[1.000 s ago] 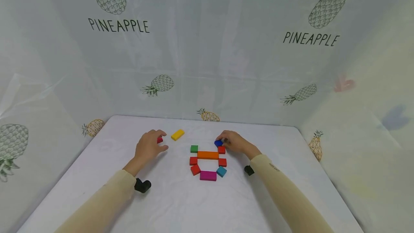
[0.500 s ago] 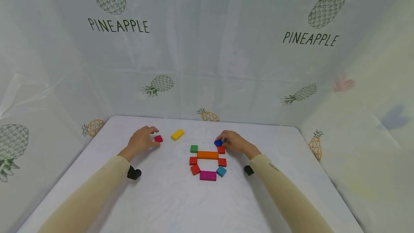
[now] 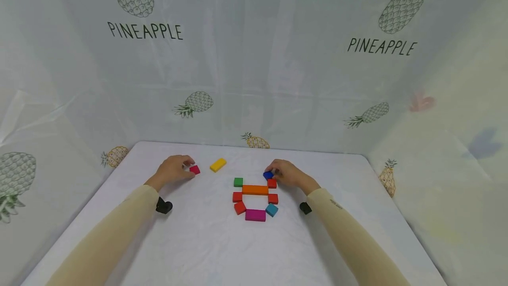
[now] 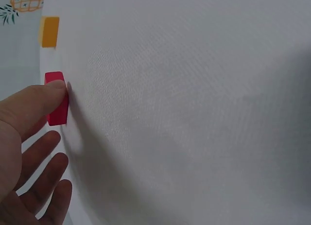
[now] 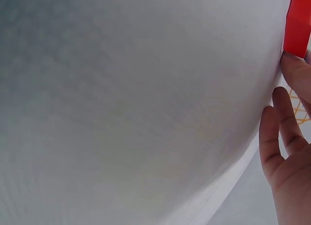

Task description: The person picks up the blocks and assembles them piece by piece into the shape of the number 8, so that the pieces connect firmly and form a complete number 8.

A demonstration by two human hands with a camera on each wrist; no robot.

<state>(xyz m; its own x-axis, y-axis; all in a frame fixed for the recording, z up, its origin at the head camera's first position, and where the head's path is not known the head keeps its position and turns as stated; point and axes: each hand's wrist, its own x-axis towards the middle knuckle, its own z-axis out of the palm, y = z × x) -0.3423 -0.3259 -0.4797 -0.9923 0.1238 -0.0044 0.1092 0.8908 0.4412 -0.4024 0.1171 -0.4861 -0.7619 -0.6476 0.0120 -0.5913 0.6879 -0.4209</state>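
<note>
In the head view, my left hand (image 3: 173, 170) is at a small red block (image 3: 195, 170) on the left of the white table. Seen from the left wrist, the thumb lies over the near side of this block (image 4: 58, 106) and the index finger passes behind it, pinching it. My right hand (image 3: 289, 173) pinches a dark blue block (image 3: 268, 175) at the top right of a block outline. Just below it lies a red block (image 3: 271, 183), which the right wrist view shows beyond the thumb tip. The blue block is hidden there.
An orange bar (image 3: 255, 190) crosses the outline, with a green block (image 3: 238, 182) at its left end. A magenta block (image 3: 255, 215) and a light blue block (image 3: 271, 210) form the lower part, with several red blocks. A yellow block (image 3: 218, 165) lies apart.
My left hand has moved left and back from the red block, then its thumb and fingers have drawn closer about it. The right hand stays at the blue block.
</note>
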